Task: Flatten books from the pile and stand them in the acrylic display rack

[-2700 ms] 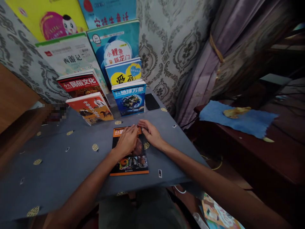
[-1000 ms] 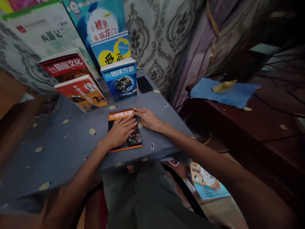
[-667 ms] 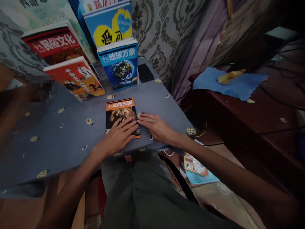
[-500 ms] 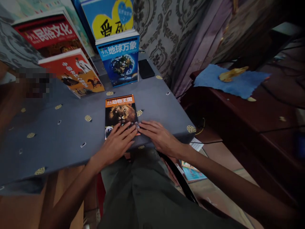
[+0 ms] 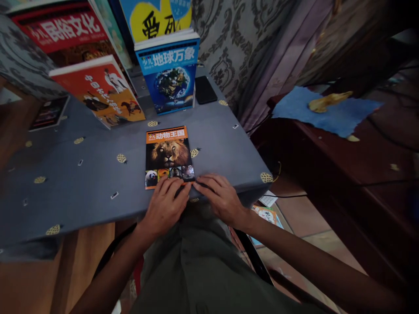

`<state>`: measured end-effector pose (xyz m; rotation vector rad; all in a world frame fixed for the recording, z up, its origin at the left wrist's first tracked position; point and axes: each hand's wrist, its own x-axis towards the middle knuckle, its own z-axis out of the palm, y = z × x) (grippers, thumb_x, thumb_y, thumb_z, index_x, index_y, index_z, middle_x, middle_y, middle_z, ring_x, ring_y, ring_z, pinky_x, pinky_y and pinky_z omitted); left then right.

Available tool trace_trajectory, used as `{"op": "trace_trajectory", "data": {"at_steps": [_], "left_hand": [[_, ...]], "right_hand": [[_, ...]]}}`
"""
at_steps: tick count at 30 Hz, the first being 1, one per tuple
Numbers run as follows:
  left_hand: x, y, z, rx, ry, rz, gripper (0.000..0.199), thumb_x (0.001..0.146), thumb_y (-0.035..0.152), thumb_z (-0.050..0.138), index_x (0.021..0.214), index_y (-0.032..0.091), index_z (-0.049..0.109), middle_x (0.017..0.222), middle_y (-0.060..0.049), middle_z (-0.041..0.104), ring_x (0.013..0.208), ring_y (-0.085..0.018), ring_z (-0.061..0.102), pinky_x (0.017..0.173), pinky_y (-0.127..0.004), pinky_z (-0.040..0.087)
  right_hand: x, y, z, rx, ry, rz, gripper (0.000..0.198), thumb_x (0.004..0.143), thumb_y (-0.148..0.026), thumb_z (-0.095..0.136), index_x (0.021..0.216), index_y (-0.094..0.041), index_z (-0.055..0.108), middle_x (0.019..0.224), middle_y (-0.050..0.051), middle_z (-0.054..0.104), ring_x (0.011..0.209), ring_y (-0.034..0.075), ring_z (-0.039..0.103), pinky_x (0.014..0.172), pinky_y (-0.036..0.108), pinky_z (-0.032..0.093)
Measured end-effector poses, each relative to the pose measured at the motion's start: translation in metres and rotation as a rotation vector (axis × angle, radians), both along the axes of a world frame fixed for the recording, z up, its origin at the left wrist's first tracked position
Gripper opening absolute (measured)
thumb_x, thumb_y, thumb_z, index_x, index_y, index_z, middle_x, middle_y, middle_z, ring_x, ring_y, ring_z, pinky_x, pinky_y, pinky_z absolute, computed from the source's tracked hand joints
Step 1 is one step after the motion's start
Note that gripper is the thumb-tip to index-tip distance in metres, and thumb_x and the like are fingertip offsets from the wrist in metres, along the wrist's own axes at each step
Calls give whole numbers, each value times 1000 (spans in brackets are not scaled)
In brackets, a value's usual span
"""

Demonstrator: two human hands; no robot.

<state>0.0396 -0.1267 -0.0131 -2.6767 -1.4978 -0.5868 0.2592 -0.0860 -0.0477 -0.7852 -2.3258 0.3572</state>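
A small book with a lion on its cover [image 5: 169, 152] lies flat on the patterned grey tablecloth in front of me. My left hand [image 5: 166, 205] rests at its lower edge, fingers apart and slightly bent, the tips on the bottom strip of the cover. At the lower right corner is my right hand [image 5: 222, 198], its fingers stretched toward that corner and touching or nearly touching it. The two hands almost meet there. Most of the cover shows, including the row of small animal pictures.
Behind it stand a blue book with a globe [image 5: 172, 85], an orange book [image 5: 104, 96], a red book [image 5: 73, 30] and a yellow-and-blue book [image 5: 153, 22]. A black phone [image 5: 205, 90] lies beside them. To the right, a blue cloth [image 5: 327, 111] covers part of a dark wooden surface [image 5: 356, 161].
Both hands have slid down toward the table edge, so more of the lion cover shows. The view has shifted slightly; the book stays in place.
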Motion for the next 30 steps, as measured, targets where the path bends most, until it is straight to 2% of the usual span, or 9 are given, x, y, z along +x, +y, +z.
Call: {"op": "trace_trajectory", "data": {"at_steps": [9, 15, 22, 27, 30], "left_hand": [[3, -3, 2, 106, 18, 5, 34, 99, 17, 45, 130, 17, 59, 115, -12, 65, 114, -26, 59, 105, -50, 48], [2, -4, 6, 83, 28, 3, 32, 100, 19, 43, 129, 16, 57, 118, -12, 65, 113, -26, 59, 103, -50, 49], [8, -3, 3, 113, 75, 34, 33, 100, 23, 45, 130, 15, 56, 114, -12, 65, 110, -26, 60, 102, -50, 48], [14, -5, 6, 81, 78, 65, 33, 100, 24, 46, 130, 14, 56, 116, -13, 64, 111, -26, 59, 104, -50, 46], [13, -5, 12, 17, 57, 54, 34, 100, 26, 48, 131, 16, 55, 117, -12, 64, 111, -26, 58, 102, -49, 47]], "right_hand": [[-2, 1, 5, 133, 13, 9, 51, 93, -4, 41, 139, -21, 56, 127, 13, 69, 120, 27, 60, 95, 49, 54], [-5, 0, 10, 191, -12, 13, 52, 93, -5, 41, 142, -19, 53, 127, 14, 70, 119, 27, 62, 95, 51, 54], [-3, 0, 10, 152, 27, 17, 56, 94, -4, 41, 146, -22, 48, 126, 11, 71, 118, 24, 65, 98, 49, 53], [-1, 3, 10, 128, 73, 37, 54, 92, -1, 42, 140, -22, 55, 123, 10, 73, 113, 24, 66, 95, 48, 54], [1, 12, 16, 73, 82, 59, 48, 91, 0, 42, 128, -22, 64, 117, 9, 75, 108, 23, 67, 91, 45, 56]]}}
